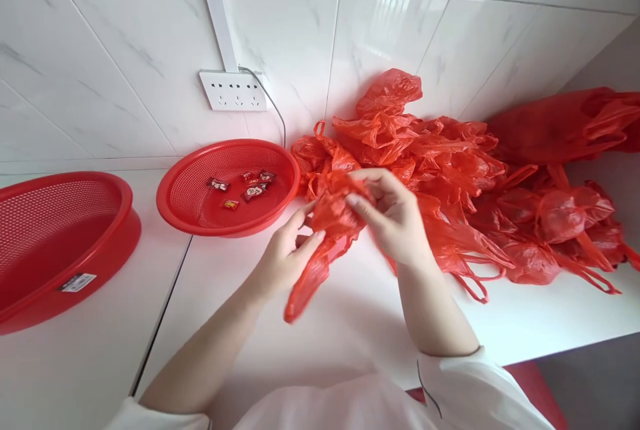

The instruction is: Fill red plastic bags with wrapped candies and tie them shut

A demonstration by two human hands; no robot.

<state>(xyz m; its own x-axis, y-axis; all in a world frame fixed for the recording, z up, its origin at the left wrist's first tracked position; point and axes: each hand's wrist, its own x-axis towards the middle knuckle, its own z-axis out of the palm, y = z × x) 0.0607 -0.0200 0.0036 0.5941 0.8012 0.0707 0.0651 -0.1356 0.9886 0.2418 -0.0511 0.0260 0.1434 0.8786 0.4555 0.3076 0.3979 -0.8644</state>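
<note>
A thin red plastic bag [335, 210] is bunched up between my two hands above the white table, one end hanging down toward me. My left hand [287, 253] pinches its lower left side between thumb and fingers. At its upper right, my right hand [393, 213] grips the bag with the thumb pressed on top. Just behind and to the right lies a big heap of crumpled red bags [435, 163]. Several small wrapped candies [254, 193] rest in the red basket [173, 207] left of my hands.
Another red basket [113, 243] with a white label stands at the far left. Filled red bags [563, 213] sit at the right. A white socket panel [233, 91] with a dark cable is on the tiled wall. A dark seam crosses the table [200, 323].
</note>
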